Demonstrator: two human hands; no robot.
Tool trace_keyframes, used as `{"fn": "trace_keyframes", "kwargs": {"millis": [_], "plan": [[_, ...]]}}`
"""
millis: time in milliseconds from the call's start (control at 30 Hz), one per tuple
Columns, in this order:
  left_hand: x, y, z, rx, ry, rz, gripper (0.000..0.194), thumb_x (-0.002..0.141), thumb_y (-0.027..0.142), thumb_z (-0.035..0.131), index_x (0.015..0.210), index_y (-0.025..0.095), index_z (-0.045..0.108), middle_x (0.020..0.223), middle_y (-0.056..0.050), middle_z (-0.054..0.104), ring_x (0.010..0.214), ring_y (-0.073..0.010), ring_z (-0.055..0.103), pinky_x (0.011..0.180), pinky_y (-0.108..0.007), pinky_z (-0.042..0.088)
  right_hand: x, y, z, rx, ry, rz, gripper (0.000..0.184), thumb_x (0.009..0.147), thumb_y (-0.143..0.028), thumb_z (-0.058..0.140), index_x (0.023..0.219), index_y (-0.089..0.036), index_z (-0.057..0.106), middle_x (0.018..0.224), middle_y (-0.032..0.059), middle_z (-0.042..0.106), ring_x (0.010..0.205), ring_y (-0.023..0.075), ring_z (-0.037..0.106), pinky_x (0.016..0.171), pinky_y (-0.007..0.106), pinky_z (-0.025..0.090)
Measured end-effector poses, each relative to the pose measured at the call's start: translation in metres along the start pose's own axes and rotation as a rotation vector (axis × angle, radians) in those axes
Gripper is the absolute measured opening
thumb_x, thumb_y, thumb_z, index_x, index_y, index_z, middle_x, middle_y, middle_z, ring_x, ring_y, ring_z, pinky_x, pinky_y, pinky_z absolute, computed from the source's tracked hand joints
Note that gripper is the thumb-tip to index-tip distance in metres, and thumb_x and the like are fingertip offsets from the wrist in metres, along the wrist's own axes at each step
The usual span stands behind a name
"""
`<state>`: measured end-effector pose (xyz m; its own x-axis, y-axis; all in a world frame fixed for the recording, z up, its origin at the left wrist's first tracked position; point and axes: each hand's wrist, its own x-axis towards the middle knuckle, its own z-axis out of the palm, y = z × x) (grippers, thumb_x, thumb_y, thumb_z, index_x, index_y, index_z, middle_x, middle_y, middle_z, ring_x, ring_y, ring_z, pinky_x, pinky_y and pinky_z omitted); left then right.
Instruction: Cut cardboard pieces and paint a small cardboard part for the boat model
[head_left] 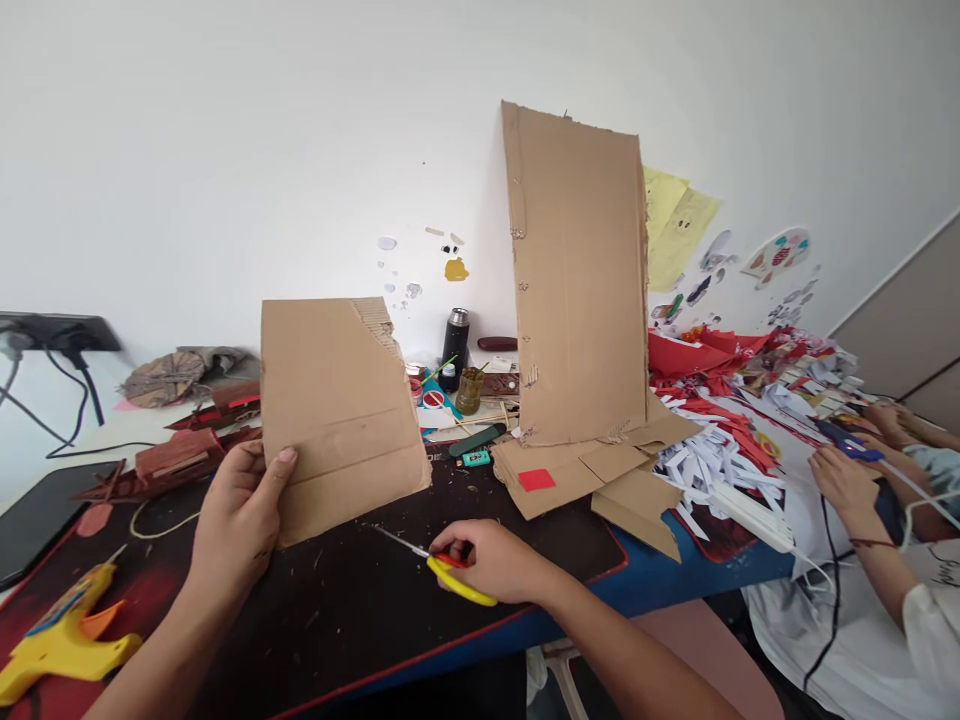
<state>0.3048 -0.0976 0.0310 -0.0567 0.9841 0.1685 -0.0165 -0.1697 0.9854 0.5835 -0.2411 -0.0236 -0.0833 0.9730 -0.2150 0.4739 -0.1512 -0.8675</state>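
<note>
My left hand (244,500) grips a brown cardboard piece (337,390) by its lower left corner, thumb on the near face. The piece is held up over the dark mat, its top right corner torn so that the corrugation shows. In my right hand (487,560) is a pair of scissors (454,582) with yellow and red handles. Their blades point left, below the cardboard and apart from it. A taller cardboard sheet (581,280) stands upright behind, near the wall, and flat cardboard pieces (555,475) lie at its foot.
A yellow glue gun (64,640) lies at the left front. Reddish cardboard models (176,455) sit behind it. At the back stand a black flask (456,340) and a jar (470,390). White paper strips (712,450) heap on the right, beside another person's hand (844,480).
</note>
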Motion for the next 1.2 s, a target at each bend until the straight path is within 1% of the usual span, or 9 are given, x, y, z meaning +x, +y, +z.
{"fn": "trace_keyframes", "kwargs": {"millis": [67,133,267,400,533,700,833,1033,1200], "plan": [[-0.001,0.001,-0.003,0.014,0.039,0.019,0.058,0.077,0.072,0.085,0.104,0.026,0.064,0.101,-0.006,0.079,0.099,-0.0289,0.074,0.084,-0.038,0.06,0.001,0.009,0.001,0.333,-0.01,0.107,0.041,0.079,-0.04,0.095,0.112,-0.021,0.078,0.082,-0.0042,0.068,0.054,0.0108,0.058,0.052,0.024,0.043],[-0.002,0.002,-0.005,0.031,0.076,0.046,0.051,0.08,0.067,0.084,0.103,0.026,0.063,0.1,-0.005,0.079,0.096,-0.0272,0.073,0.082,-0.036,0.059,0.001,0.015,0.002,0.606,0.018,0.123,0.054,0.075,-0.054,0.099,0.108,-0.02,0.073,0.078,-0.0053,0.068,0.043,0.0087,0.052,0.042,0.021,0.038],[-0.006,0.005,-0.005,0.072,0.09,0.093,0.044,0.081,0.061,0.083,0.101,0.027,0.062,0.1,-0.004,0.078,0.096,-0.027,0.074,0.082,-0.036,0.059,0.001,0.017,0.003,0.926,0.169,-0.022,0.062,0.08,-0.074,0.093,0.093,-0.019,0.067,0.073,-0.0037,0.067,0.04,0.0058,0.047,0.036,0.018,0.035],[-0.012,0.01,0.001,0.124,0.078,0.12,0.044,0.08,0.061,0.08,0.101,0.028,0.061,0.096,-0.005,0.079,0.095,-0.0296,0.077,0.082,-0.038,0.061,0.007,0.016,0.007,1.109,0.156,-0.116,0.07,0.085,-0.088,0.08,0.092,-0.019,0.071,0.07,-0.0013,0.069,0.042,0.0069,0.051,0.04,0.017,0.039],[-0.017,0.018,0.005,0.201,0.079,0.146,0.045,0.077,0.065,0.078,0.098,0.028,0.062,0.094,-0.006,0.081,0.09,-0.0313,0.078,0.075,-0.039,0.061,0.014,0.017,0.009,1.165,0.098,-0.127,0.072,0.087,-0.088,0.079,0.103,-0.018,0.077,0.064,-0.0003,0.069,0.047,0.0121,0.062,0.047,0.02,0.05],[-0.019,0.026,0.009,0.265,0.081,0.168,0.046,0.076,0.068,0.073,0.095,0.029,0.062,0.092,-0.006,0.081,0.087,-0.0316,0.079,0.072,-0.04,0.063,0.018,0.014,0.007,1.209,0.131,-0.151,0.071,0.082,-0.068,0.096,0.129,-0.018,0.076,0.081,0.0019,0.08,0.049,0.0121,0.067,0.045,0.019,0.05],[-0.019,0.024,0.013,0.253,0.058,0.175,0.046,0.077,0.069,0.073,0.096,0.029,0.061,0.093,-0.007,0.082,0.089,-0.0323,0.08,0.073,-0.041,0.064,0.019,0.009,0.007,1.311,0.041,-0.089,0.07,0.096,-0.072,0.08,0.136,-0.015,0.075,0.075,0.0038,0.079,0.051,0.0152,0.071,0.049,0.021,0.056],[-0.017,0.017,0.01,0.286,0.049,0.195,0.046,0.079,0.069,0.074,0.097,0.029,0.062,0.095,-0.006,0.083,0.088,-0.0323,0.08,0.073,-0.041,0.063,0.021,0.01,0.007,1.327,0.016,0.011,0.073,0.105,-0.076,0.067,0.139,-0.011,0.074,0.059,-0.0005,0.071,0.041,0.0125,0.063,0.042,0.017,0.049],[-0.018,0.018,0.01,0.305,0.058,0.201,0.046,0.079,0.07,0.073,0.097,0.029,0.062,0.093,-0.006,0.083,0.085,-0.0317,0.08,0.07,-0.04,0.062,0.016,0.007,0.006,1.309,0.045,-0.056,0.078,0.098,-0.08,0.074,0.143,-0.017,0.073,0.079,0.0059,0.082,0.058,0.017,0.076,0.053,0.021,0.057]]}}
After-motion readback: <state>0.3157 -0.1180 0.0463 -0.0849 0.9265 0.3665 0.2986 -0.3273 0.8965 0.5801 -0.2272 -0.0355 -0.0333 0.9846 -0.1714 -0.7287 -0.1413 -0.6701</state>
